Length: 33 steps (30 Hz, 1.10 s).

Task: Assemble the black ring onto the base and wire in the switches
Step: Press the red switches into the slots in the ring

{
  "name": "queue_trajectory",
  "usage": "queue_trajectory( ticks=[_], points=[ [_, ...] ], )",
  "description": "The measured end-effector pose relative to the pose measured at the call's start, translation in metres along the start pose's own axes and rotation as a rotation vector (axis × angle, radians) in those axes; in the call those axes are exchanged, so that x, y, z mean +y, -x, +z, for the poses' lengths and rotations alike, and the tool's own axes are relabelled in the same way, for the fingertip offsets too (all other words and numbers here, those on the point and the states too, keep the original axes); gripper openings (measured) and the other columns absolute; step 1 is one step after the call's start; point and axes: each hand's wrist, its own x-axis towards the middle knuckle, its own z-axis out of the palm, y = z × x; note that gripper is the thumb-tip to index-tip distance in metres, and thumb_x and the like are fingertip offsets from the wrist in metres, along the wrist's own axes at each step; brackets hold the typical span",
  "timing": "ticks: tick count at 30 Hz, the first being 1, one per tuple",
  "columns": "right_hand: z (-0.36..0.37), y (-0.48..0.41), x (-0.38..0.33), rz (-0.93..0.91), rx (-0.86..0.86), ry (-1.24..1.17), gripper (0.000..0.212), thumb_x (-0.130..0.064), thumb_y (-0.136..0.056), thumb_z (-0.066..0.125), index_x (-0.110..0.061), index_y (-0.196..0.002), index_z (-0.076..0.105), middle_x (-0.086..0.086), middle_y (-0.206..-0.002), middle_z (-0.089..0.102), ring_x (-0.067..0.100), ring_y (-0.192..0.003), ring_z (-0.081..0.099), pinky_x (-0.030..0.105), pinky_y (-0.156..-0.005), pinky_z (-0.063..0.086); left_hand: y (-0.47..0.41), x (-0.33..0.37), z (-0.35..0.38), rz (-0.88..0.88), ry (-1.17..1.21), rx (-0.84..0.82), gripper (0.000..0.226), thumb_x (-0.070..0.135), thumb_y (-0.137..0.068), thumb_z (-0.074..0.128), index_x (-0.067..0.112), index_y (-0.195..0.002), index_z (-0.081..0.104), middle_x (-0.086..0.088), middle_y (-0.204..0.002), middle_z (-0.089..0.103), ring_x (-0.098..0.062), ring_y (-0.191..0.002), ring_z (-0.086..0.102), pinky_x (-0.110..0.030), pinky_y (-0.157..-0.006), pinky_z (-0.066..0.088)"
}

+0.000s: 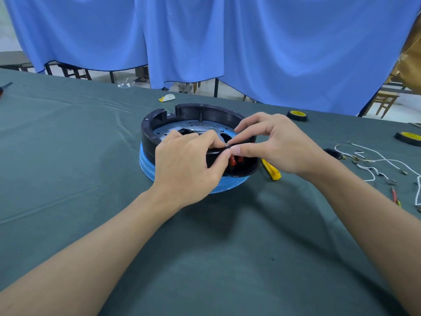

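Two hands meet at the near rim of the black ring (148, 135), which sits on the blue base (145, 164) on the green-covered bench (68, 167). The left hand (189, 160) curls its fingers over that rim and grips it. The right hand (275, 144) pinches the same rim between thumb and forefinger, directly above the red switches (235, 160) set in the ring's near wall. Whether a wire end is also caught in that pinch is too small to tell. The ring looks like stiff, light moulded plastic with a smooth, glossy skin, so it probably slips under dry fingers; the rim edge, wrapped from both sides, seems the soundest hold. The switches and their terminals are likely small and easily bent, better handled by their bodies. Inside the ring lies a perforated metal plate (177, 130). Just right of the ring rests a yellow tool (272, 171), farther right loose white wires (373, 160), and beyond the ring a yellow-hubbed wheel (296, 115).
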Motion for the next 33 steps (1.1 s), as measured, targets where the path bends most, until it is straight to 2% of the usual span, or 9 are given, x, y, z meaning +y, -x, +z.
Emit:
queue_trajectory(
  ticks=[2,5,8,10,17,23,28,33],
  points=[
    [0.004,0.001,0.0,0.0,0.04,-0.026,0.01,-0.028,-0.076,0.08,-0.029,-0.086,0.079,-0.009,-0.103,0.062,0.003,-0.098,0.057,0.005,-0.08,0.04,0.001,-0.002,-0.001,0.003,0.003,-0.006,0.025,0.043,-0.087,0.056,0.023,-0.084,0.071,0.007,-0.071,0.071,-0.019,-0.065,0.06,-0.029,-0.072,0.034],
    [0.019,0.008,0.007,-0.013,0.154,0.043,0.011,-0.033,-0.08,0.075,-0.036,-0.091,0.076,-0.011,-0.102,0.063,0.008,-0.106,0.048,0.0,-0.084,0.031,0.002,-0.004,-0.004,0.035,-0.04,-0.017,0.032,0.05,-0.084,0.055,0.021,-0.087,0.068,0.006,-0.073,0.07,-0.02,-0.065,0.058,-0.026,-0.074,0.031],
    [0.041,0.021,0.015,-0.125,0.346,0.148,0.018,-0.027,-0.088,0.067,-0.025,-0.105,0.075,-0.008,-0.107,0.064,0.014,-0.108,0.043,0.003,-0.093,0.025,0.003,-0.006,-0.007,0.087,-0.101,-0.056,0.039,0.055,-0.077,0.064,0.019,-0.09,0.067,0.004,-0.076,0.07,-0.022,-0.069,0.061,-0.029,-0.077,0.033],
    [0.048,0.024,0.017,-0.173,0.405,0.179,0.02,-0.023,-0.091,0.064,-0.021,-0.109,0.074,-0.006,-0.108,0.064,0.015,-0.106,0.042,0.005,-0.095,0.025,0.002,-0.006,-0.008,0.096,-0.107,-0.074,0.038,0.054,-0.075,0.066,0.019,-0.091,0.067,0.004,-0.076,0.07,-0.022,-0.069,0.061,-0.03,-0.076,0.032],
    [0.035,0.025,0.023,-0.237,0.288,0.245,0.031,-0.02,-0.088,0.069,-0.021,-0.119,0.069,-0.006,-0.115,0.061,0.021,-0.11,0.044,0.009,-0.097,0.028,0.001,-0.01,-0.012,0.072,-0.062,-0.144,0.04,0.055,-0.076,0.061,0.023,-0.099,0.068,0.004,-0.086,0.071,-0.022,-0.077,0.058,-0.028,-0.079,0.028],
    [0.031,0.021,0.02,-0.22,0.26,0.224,0.032,-0.021,-0.081,0.076,-0.023,-0.114,0.071,-0.005,-0.112,0.063,0.021,-0.107,0.044,0.012,-0.094,0.031,0.001,-0.006,-0.009,0.036,-0.072,-0.119,0.032,0.049,-0.074,0.059,0.023,-0.093,0.064,0.008,-0.078,0.069,-0.019,-0.073,0.058,-0.03,-0.079,0.027],
    [0.029,0.02,0.024,-0.273,0.269,0.323,0.035,-0.03,-0.081,0.075,-0.027,-0.115,0.07,-0.006,-0.112,0.063,0.022,-0.104,0.046,0.038,-0.085,0.047,0.001,-0.004,-0.006,0.016,-0.074,-0.118,0.029,0.047,-0.074,0.056,0.024,-0.092,0.061,0.009,-0.08,0.068,-0.018,-0.077,0.059,-0.032,-0.08,0.028],
    [0.034,0.019,0.023,-0.294,0.332,0.385,0.033,-0.032,-0.079,0.074,-0.027,-0.112,0.071,-0.007,-0.108,0.064,0.022,-0.099,0.049,0.042,-0.077,0.05,0.001,-0.004,-0.004,0.007,-0.076,-0.11,0.027,0.044,-0.075,0.056,0.023,-0.092,0.061,0.008,-0.081,0.068,-0.019,-0.077,0.059,-0.034,-0.081,0.032]
  ],
)
